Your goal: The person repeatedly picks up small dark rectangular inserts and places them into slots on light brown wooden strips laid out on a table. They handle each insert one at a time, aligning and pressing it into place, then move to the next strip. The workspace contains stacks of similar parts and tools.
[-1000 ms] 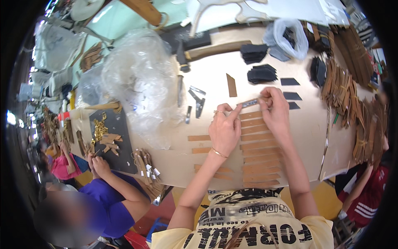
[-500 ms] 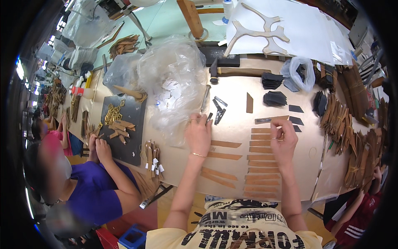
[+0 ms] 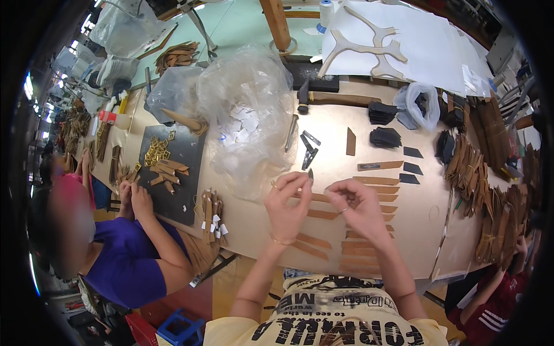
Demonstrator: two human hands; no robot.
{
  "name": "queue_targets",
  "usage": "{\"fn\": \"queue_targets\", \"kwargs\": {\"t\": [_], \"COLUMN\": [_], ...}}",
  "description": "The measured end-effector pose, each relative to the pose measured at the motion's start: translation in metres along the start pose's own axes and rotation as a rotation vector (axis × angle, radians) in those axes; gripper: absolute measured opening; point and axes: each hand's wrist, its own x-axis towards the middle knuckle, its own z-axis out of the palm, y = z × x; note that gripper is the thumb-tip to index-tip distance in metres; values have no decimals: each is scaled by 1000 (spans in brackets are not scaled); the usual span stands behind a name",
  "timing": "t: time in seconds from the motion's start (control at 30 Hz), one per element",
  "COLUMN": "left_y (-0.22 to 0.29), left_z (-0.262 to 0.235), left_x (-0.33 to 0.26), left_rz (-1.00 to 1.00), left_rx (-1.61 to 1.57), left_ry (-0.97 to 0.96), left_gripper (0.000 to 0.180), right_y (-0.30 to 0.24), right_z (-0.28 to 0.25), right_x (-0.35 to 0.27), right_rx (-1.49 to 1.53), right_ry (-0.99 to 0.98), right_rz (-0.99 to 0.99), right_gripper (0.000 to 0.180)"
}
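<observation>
Your left hand [image 3: 286,203] and right hand [image 3: 361,209] are hovering apart, on your side of the hammer [image 3: 340,99], fingertips facing each other. Judging by how things are lying, little is finished: only one strip [image 3: 392,165], nearer you than the hammer's handle, is visibly bearing a metal plate [image 3: 368,167]. Bare strips [image 3: 378,180] are forming a column beyond that one from the hammer, your right hand partly covering them, and other loose strips [image 3: 314,240] are lying about as far from the hammer, left of the column. Loose plates [image 3: 310,157] are waiting just on your side of the hammer's head. Black pieces [image 3: 412,168] are lying singly, to the right of and nearer you than the hammer's handle.

Your left fingers are closing together on a small dark piece [image 3: 310,175], probably another plate, its tip pointing toward the hammer's head. Your right fingers are curling loosely, near the end of a bare strip lying between the hands; whether they are touching it, you cannot tell.
</observation>
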Motion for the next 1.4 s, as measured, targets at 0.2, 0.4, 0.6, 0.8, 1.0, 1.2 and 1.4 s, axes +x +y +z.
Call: {"fn": "queue_targets", "kwargs": {"t": [0.2, 0.4, 0.6, 0.8, 1.0, 1.2, 1.4], "left_y": [21, 27, 18, 7, 5, 9, 11], "left_z": [4, 1, 5, 0, -11, -14, -11], "left_x": [-10, -8, -6, -2, 9, 13, 12], "left_rz": [62, 208, 347, 446, 402, 287, 149], "left_rx": [-142, 22, 84, 155, 43, 11, -58], "left_ry": [-43, -132, -101, -107, -187, -236, -218], "left_gripper": [22, 22, 28, 32, 29, 22, 17], "right_y": [-30, -35, -35, -35, -34, -33, -26], "right_z": [2, 2, 2, 5, 7, 7, 9], "right_x": [-12, -14, -14, -9, -2, 3, 8], "right_rx": [-306, -461, -515, -665, -780, -795, -716], "right_ry": [104, 114, 89, 61, 18, -15, -19], "right_rz": [-300, -464, -472, -497, -569, -509, -460], "right_gripper": [14, 15, 16, 15, 13, 13, 13]}}
